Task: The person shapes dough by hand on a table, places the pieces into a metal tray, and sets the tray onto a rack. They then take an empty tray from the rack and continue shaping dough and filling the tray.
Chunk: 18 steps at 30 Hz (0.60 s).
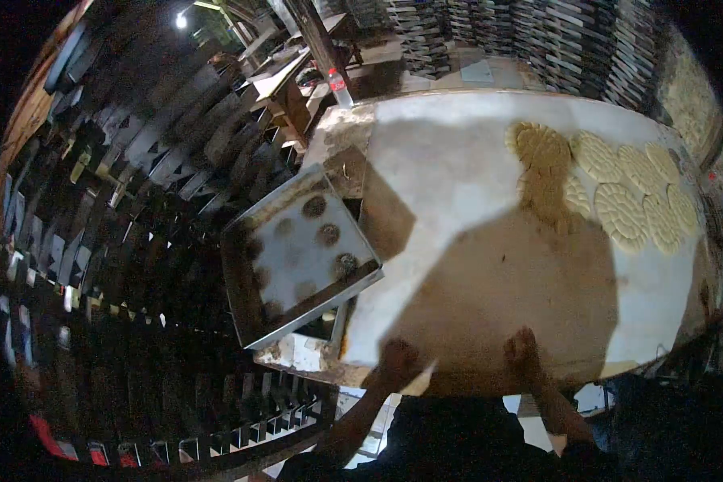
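Observation:
My left hand (400, 359) is at the near edge of the pale tabletop (426, 169), in my own shadow. To its right, my right hand (522, 351) is over the same edge, apart from the left. Both are too dark to make out the fingers or anything held. Several flat, oval pieces of pale dough (620, 215) with grooved tops lie at the table's right side; some are in the shadow. A square metal tray (353, 291) with a raised rim sits tilted at the table's left corner, nearer my left hand. Dark round spots mark its floor.
A bottle with a red label (339, 88) stands at the far left corner of the table. Tall stacks of slats (422, 40) rise behind. Dark racks (153, 161) crowd the left side. A wooden post (313, 36) stands beyond the bottle.

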{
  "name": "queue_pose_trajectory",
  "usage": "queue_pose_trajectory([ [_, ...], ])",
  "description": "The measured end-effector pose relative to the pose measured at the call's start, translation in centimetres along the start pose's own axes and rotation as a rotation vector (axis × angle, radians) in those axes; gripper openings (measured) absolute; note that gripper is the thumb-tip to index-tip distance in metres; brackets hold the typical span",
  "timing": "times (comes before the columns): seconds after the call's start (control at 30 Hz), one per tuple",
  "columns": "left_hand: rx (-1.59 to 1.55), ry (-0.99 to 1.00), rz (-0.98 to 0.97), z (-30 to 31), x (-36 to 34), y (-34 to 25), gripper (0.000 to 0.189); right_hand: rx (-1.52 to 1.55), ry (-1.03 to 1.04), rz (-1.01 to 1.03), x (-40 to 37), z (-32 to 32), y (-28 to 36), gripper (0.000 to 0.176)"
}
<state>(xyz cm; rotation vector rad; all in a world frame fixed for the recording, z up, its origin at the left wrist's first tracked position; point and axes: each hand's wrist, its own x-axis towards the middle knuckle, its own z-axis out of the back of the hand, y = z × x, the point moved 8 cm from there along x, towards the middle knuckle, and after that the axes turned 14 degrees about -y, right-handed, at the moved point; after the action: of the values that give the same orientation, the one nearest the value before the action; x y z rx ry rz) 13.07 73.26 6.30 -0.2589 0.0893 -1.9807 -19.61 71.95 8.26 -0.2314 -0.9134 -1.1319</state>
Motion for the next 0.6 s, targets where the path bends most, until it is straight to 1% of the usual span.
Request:
queue_pose_trajectory([
  [0.03, 0.115, 0.086, -0.061, -1.4, -1.0, 0.7, 0.04, -0.03, 0.059, 0.13, 0.3, 1.1, -0.3, 0.036],
  [0.07, 0.203, 0.044, -0.129, -1.4, -2.3, 1.8, 0.04, -0.053, 0.111, 0.262, 0.4, 2.1, -0.6, 0.036],
  [0.1, 0.193, 0.015, -0.069, -0.4, -2.0, 2.4, 0.04, 0.043, 0.223, 0.15, 1.1, 2.1, -2.2, 0.035],
  [0.13, 0.18, -0.016, -0.01, 2.3, -0.8, 2.3, 0.041, 0.143, 0.34, 0.031, 2.3, 2.1, -2.8, 0.034],
  [0.17, 0.077, -0.04, 0.172, 4.5, 1.5, 3.9, 0.041, 0.068, 0.263, 0.238, 4.6, 2.0, -1.8, 0.029],
  [0.2, -0.022, -0.071, 0.351, 6.6, 3.6, 5.2, 0.042, 0.085, 0.255, 0.167, 7.0, 0.4, -1.6, 0.029],
  [0.23, -0.016, -0.069, 0.422, 5.9, 4.9, 5.5, 0.039, 0.097, 0.243, 0.095, 9.2, -1.3, -1.1, 0.03],
  [0.27, -0.013, -0.071, 0.49, 4.2, 6.8, 4.8, 0.035, 0.105, 0.229, 0.024, 10.4, -2.5, -0.4, 0.031],
  [0.33, -0.019, -0.076, 0.629, 0.0, 9.8, 2.1, 0.029, 0.05, 0.166, 0.009, 10.2, -5.5, 2.6, 0.031],
  [0.37, 0.032, -0.143, 0.524, 1.0, 10.0, 0.2, 0.026, 0.021, 0.138, 0.006, 9.4, -6.4, 3.2, 0.031],
  [0.4, 0.093, -0.211, 0.421, 2.2, 10.2, -1.7, 0.023, 0.006, 0.183, 0.138, 8.0, -6.3, 4.2, 0.03],
  [0.43, 0.209, -0.348, 0.134, 7.2, 9.4, -6.0, 0.021, -0.016, 0.221, 0.275, 6.1, -6.0, 5.3, 0.029],
  [0.47, 0.16, -0.307, 0.066, 7.7, 7.9, -6.4, 0.019, -0.032, 0.251, 0.412, 4.0, -5.6, 6.5, 0.028],
  [0.5, 0.109, -0.262, 0.001, 8.1, 6.3, -6.8, 0.017, -0.003, 0.288, 0.433, 2.8, -4.9, 5.8, 0.025],
  [0.53, -0.112, -0.039, 0.158, 4.5, 4.2, -4.1, 0.016, 0.066, 0.342, 0.367, 2.6, -3.7, 3.4, 0.022],
  [0.57, -0.043, -0.154, 0.123, 3.0, 2.3, -1.1, 0.016, 0.177, 0.421, 0.155, 2.4, -2.9, 0.3, 0.019],
  [0.6, 0.025, -0.263, 0.09, 2.7, 0.5, 1.7, 0.015, 0.236, 0.467, -0.011, 2.8, -2.4, -2.8, 0.016],
])
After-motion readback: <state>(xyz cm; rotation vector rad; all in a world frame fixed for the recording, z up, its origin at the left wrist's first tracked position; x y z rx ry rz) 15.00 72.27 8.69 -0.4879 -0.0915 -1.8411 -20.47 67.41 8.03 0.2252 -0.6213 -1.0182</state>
